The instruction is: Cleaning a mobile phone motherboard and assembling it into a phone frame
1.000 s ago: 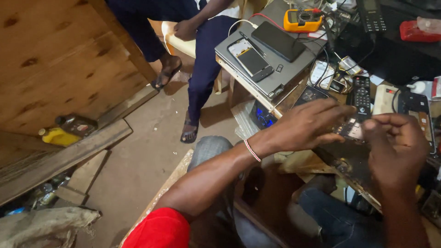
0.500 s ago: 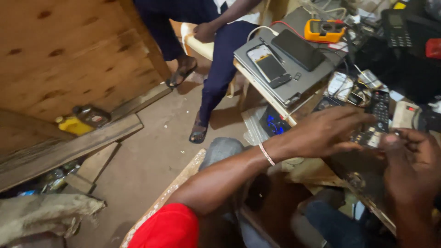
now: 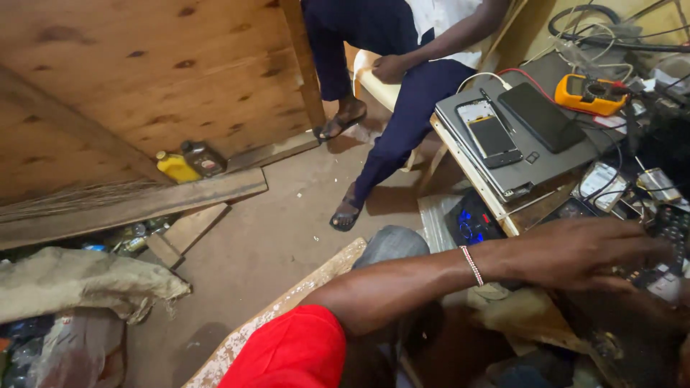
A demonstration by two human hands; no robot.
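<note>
My left hand (image 3: pixel 575 251) reaches far to the right across my lap, a beaded bracelet (image 3: pixel 472 264) on its wrist and a red sleeve (image 3: pixel 287 352) on the upper arm. Its fingertips rest on small phone parts (image 3: pixel 658 282) at the frame's right edge, just below a black remote control (image 3: pixel 672 226). Whether the fingers grip a part is hidden. My right hand is cut off past the right edge.
A grey laptop stack (image 3: pixel 517 169) carries a phone (image 3: pixel 492 136), a black tablet (image 3: pixel 543 115) and a yellow multimeter (image 3: pixel 593 93). A blue-lit speaker (image 3: pixel 471 223) sits below. Another person (image 3: pixel 402 108) sits behind. Wooden planks (image 3: pixel 136 205), a yellow jug (image 3: pixel 176 167) and a sack (image 3: pixel 79 280) lie left.
The view has swung left and down, so my right hand has slid out of frame. My left hand stays stretched toward the phone parts at the right.
</note>
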